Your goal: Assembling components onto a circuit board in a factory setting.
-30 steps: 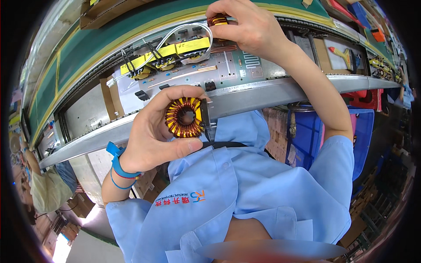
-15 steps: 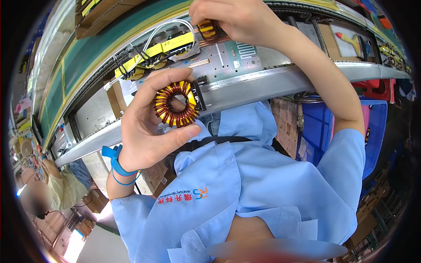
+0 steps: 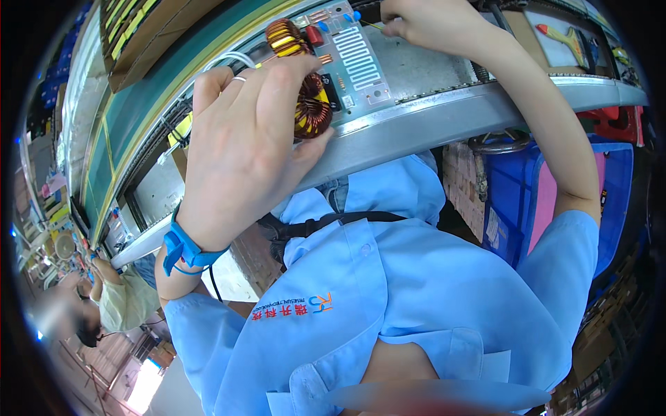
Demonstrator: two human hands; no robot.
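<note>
My left hand [image 3: 239,135] is palm down over the near edge of a green circuit board [image 3: 378,93]. Between its thumb and fingers is a toroidal coil [image 3: 313,116] of copper wire on a yellow core, with a black base against the board; the fingers hide part of it. A second toroidal coil [image 3: 285,37] stands on the board just beyond my fingertips. Past the board's right side, my right hand [image 3: 433,26] has its fingers curled together near a thin yellowish strand [image 3: 373,26]. Whatever they pinch is too small to make out.
A metal rail [image 3: 444,104] runs along the near side of the line. Beyond it, at upper left, a cardboard box [image 3: 149,52] holds yellow parts. A yellow-handled brush [image 3: 565,45] lies at right, above a blue bin [image 3: 510,201]. Another person [image 3: 125,295] sits far left.
My left hand has turned palm down and brought its coil up onto the board. My right hand has let go of the other coil and moved right, off the board.
</note>
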